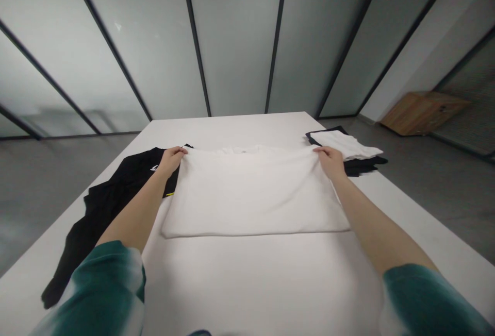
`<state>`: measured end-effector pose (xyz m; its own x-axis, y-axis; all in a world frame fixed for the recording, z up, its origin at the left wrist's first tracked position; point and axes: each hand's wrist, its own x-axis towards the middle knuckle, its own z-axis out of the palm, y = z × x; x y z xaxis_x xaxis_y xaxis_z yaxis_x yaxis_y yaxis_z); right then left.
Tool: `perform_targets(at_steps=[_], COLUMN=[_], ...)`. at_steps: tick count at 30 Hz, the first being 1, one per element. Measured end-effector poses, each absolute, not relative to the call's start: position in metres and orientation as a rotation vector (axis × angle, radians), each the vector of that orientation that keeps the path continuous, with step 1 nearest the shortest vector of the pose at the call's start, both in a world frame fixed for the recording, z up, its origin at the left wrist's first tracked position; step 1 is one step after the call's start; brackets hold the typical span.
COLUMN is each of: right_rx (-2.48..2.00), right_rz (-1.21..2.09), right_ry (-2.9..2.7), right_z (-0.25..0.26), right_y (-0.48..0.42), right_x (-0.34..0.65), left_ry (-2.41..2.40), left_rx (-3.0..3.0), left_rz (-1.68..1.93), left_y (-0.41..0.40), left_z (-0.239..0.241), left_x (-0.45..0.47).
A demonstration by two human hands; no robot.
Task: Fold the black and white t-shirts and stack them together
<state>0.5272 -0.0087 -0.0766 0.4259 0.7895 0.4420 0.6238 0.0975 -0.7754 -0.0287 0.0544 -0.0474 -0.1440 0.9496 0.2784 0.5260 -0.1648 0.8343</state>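
A white T-shirt [251, 191] is spread between my hands over the white table, its neckline at the far edge and a straight fold along the near edge. My left hand [172, 161] pinches its far left corner. At the far right corner, my right hand [328, 161] grips the fabric between thumb and fingers. Beside my left arm lies a rumpled black garment [116, 191] with a small white print and a bit of yellow. A stack of folded clothes, with a white one [344, 143] over black ones [365, 165], sits just beyond my right hand.
The long white table [247, 279] stretches away from me, with grey floor on both sides. Frosted glass panels [235, 37] with dark frames stand behind it. A wooden cabinet [421, 113] is at the far right.
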Motion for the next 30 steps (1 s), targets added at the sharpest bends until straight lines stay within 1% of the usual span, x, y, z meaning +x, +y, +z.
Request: perform_targets(at_steps=[3, 6, 11, 14, 18, 21, 24, 30], right_rx=[-1.586, -1.701, -1.962, -2.085, -2.207, -2.255, -2.185, -2.115], right_rz=[0.088, 0.028, 0.001, 0.084, 0.241, 0.316, 0.353, 0.392], right_ry=[-1.304, -1.438, -1.714, -1.810, -1.874, -1.851, -1.824, -1.775], right_z=[-0.067, -0.058, -0.062, -0.077, -0.099, -0.109, -0.113, -0.119], right_y=[0.014, 0.034, 0.057, 0.061, 0.052, 0.038, 0.019, -0.043], right_x=[0.524, 0.518, 0.506, 0.499, 0.490, 0.488, 0.494, 0.525], left_ry=[1.722, 1.792, 1.927, 2.015, 2.145, 2.195, 2.166, 2.135], left_rx=[1.655, 1.738, 1.940, 2.018, 2.029, 2.104, 2.156, 2.002], left_rz=[1.276, 1.203, 0.826, 0.586, 0.322, 0.311, 0.347, 0.477], left_y=[0.072, 0.089, 0.115, 0.119, 0.100, 0.074, 0.045, -0.026], left_z=[-0.045, -0.043, -0.050, -0.062, -0.077, -0.083, -0.086, -0.087], left_x=[-0.029, -0.027, -0.017, -0.007, 0.009, 0.016, 0.010, -0.030])
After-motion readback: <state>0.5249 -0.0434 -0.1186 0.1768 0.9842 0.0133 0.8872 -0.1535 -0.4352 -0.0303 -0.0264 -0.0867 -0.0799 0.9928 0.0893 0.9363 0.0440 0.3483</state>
